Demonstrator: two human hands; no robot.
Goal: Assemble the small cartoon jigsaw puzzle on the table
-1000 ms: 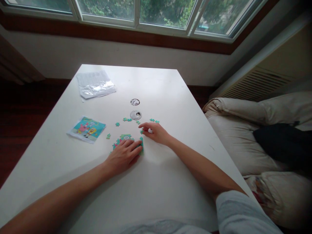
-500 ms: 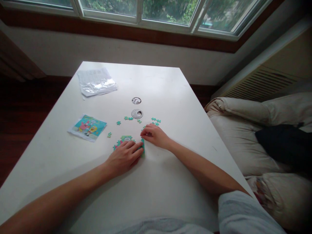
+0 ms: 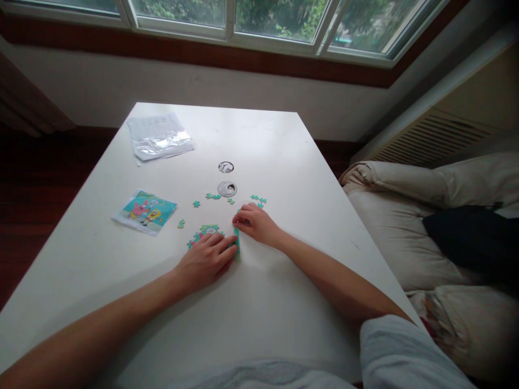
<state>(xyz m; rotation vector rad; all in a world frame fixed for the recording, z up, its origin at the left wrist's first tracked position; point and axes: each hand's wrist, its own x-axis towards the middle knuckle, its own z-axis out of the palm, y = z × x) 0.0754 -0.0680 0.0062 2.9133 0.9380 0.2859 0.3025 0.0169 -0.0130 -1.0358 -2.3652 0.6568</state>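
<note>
A partly joined jigsaw puzzle (image 3: 210, 229), green and teal with some pink, lies on the white table. My left hand (image 3: 207, 254) rests flat across it with fingers stretched out, covering much of its lower part. At the puzzle's upper right edge, my right hand (image 3: 253, 221) pinches a small teal puzzle piece (image 3: 236, 230), mostly hidden by the fingertips. Loose puzzle pieces (image 3: 197, 204) are scattered beyond both hands, with several more teal pieces (image 3: 259, 199) just past my right hand.
Left of the puzzle lies a cartoon picture sheet (image 3: 148, 209). A clear plastic bag with papers (image 3: 160, 138) is at the table's far left. Two round inserts (image 3: 227, 188) are in the tabletop (image 3: 267, 146). A beige sofa (image 3: 389, 232) stands along the right side.
My right fingertips have shifted very slightly at the puzzle's right edge. My left hand stays in place, and the loose pieces lie as before.
</note>
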